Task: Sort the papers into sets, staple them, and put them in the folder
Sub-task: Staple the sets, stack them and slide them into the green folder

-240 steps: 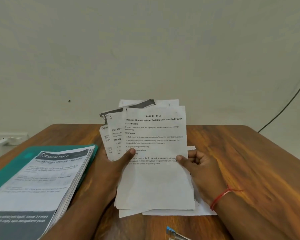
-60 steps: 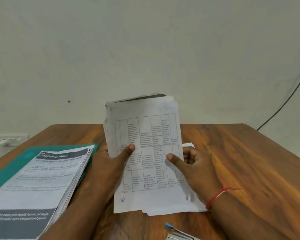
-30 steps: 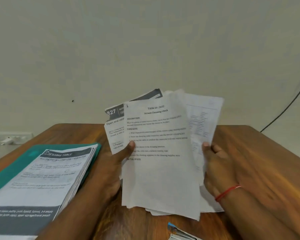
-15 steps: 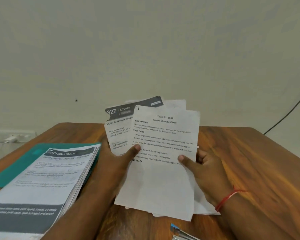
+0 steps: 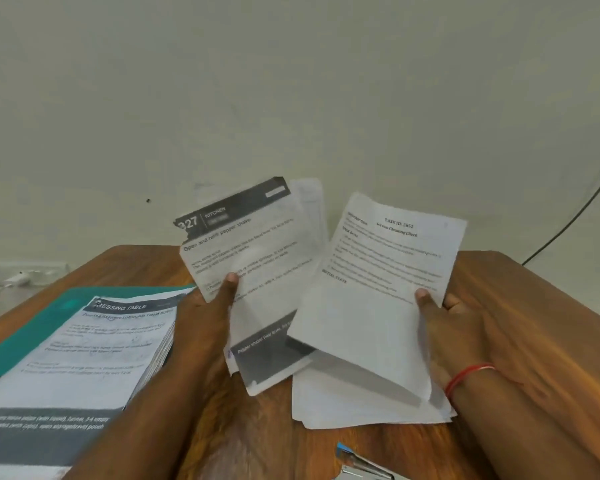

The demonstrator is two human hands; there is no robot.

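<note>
The left of the table (image 5: 551,341) is taken up by a thick paper stack (image 5: 84,358) laid on a green folder (image 5: 21,341). The middle is blocked by a left sheaf (image 5: 257,244) and a right sheaf (image 5: 371,306), both held raised, with loose sheets (image 5: 354,407) flat beneath. A stapler (image 5: 364,467) is set at the near edge. Bare wood is left along the right side.

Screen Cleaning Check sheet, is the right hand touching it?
Touching. The head view shows the right hand pinching the Screen Cleaning Check sheet near its right edge, with the thumb pressed on the printed front and the fingers behind.
</note>
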